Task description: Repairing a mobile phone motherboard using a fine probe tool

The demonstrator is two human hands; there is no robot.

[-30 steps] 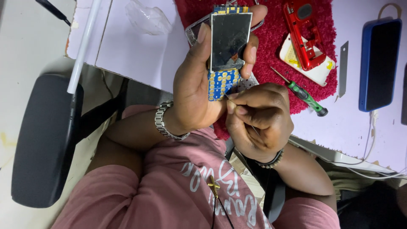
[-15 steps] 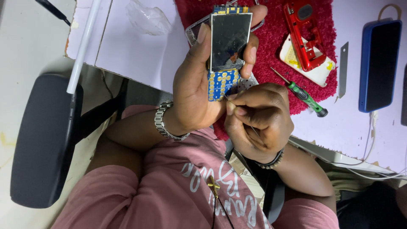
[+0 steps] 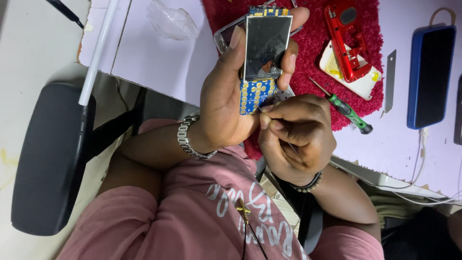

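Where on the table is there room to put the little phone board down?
Bare table lies between the white rod and the red mat, below the crumpled plastic. The mat is crowded: red phone frame, screwdriver.

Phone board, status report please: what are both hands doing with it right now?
Left hand grips the phone board, screen up. Right hand pinches a thin tool at the blue keypad end. Nothing blocking; green screwdriver idle on the red mat.
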